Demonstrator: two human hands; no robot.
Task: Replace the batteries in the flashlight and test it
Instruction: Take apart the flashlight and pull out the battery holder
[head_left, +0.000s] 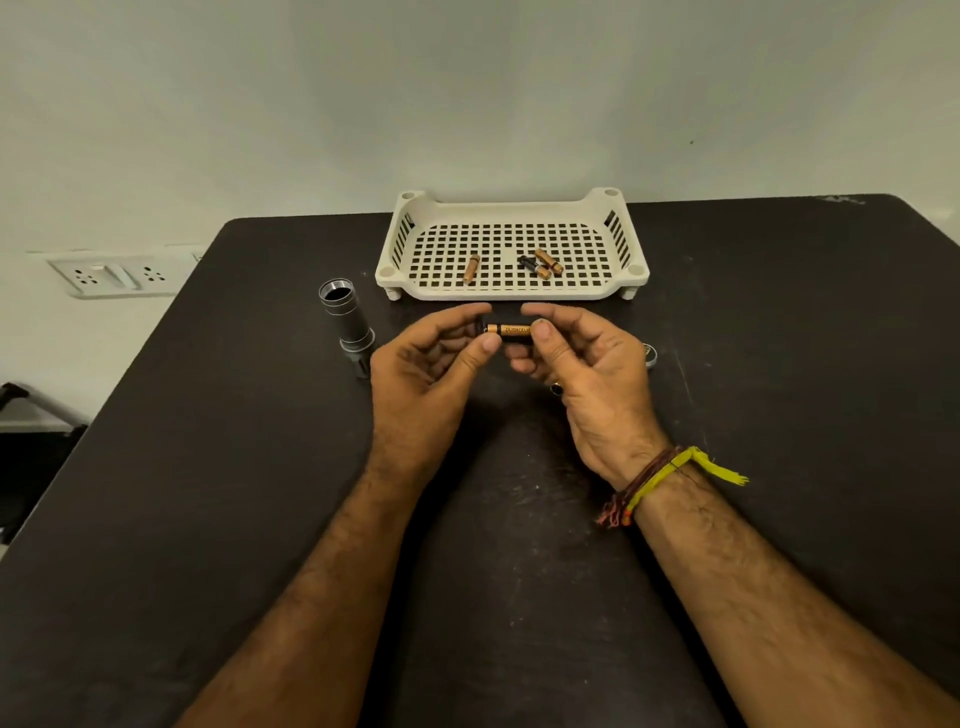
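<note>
A copper-and-black battery with a partly readable brand print lies level between the two hands, raised above the dark surface just in front of the tray. Its dark end points toward the left hand, whose thumb tip and forefinger close on that end; the copper length runs to the right, where the right hand takes it between thumb on the near side and fingers curled over the far side. So each grip is clenched on the battery, one at each end, with the printed middle of the cell bare between the two thumbs. Whether a dark holder sits around the left end I cannot tell.

To the left of the hands the grey flashlight body stands upright on its head, its open tube end up, apart from the left hand. Just right of the right hand a small round dark cap lies on the surface, mostly hidden by the palm.

Beyond the hands sits a cream perforated tray at the far edge, holding three more batteries: one alone at the left of the middle, two touching each other to the right. The right wrist wears yellow and red threads. A white wall socket plate shows at the left.
</note>
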